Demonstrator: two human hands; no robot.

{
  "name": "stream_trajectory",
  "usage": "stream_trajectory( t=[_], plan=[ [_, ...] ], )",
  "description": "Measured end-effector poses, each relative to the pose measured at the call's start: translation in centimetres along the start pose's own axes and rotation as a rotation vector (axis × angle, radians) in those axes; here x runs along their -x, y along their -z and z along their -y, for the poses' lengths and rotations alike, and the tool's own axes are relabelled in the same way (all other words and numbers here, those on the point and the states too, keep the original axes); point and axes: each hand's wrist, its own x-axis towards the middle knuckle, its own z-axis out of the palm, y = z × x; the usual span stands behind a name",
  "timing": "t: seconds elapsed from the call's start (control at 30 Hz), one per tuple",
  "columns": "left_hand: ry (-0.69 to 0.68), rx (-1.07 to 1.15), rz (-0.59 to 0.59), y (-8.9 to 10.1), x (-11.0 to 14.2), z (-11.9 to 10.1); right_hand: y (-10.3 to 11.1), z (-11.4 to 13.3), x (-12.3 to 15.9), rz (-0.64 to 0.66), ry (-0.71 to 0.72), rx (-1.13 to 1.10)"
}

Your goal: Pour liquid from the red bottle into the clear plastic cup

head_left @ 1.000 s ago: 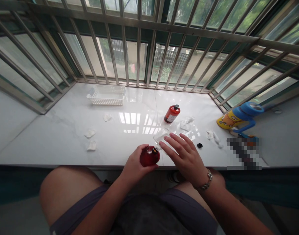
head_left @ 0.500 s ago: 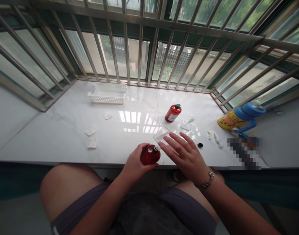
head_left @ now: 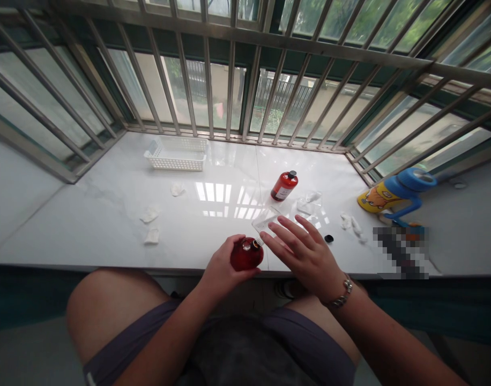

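Observation:
My left hand (head_left: 221, 268) is wrapped round an uncapped red bottle (head_left: 246, 254), tilted with its mouth toward a clear plastic pouch (head_left: 265, 219) lying on the white marble sill (head_left: 109, 225). My right hand (head_left: 305, 252) lies flat with fingers spread over the near end of that pouch. A small black cap (head_left: 328, 238) rests on the sill just right of my right hand. A second red bottle (head_left: 284, 186) with a black cap stands upright farther back.
A white plastic basket (head_left: 176, 153) sits at the back left by the window bars. Crumpled white wads (head_left: 149, 215) lie left, more (head_left: 352, 222) right, with clear pouches (head_left: 309, 202) near the standing bottle. A blue and yellow bottle (head_left: 394, 194) lies at the right.
Almost nothing has moved. Both hands and the tilted bottle hold the same place over the pouch; the view shifted slightly.

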Motion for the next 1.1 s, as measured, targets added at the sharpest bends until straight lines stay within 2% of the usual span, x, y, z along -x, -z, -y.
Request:
stream_trajectory(
  t=[0.93,1.1],
  plan=[
    [-0.015,0.015,0.001,0.0,-0.1,0.1,1.2,-0.5,-1.0,-0.014,0.071,0.048],
    [-0.018,0.008,0.002,0.0,-0.1,0.2,1.1,-0.6,-1.0,-0.018,0.048,0.028]
  ],
)
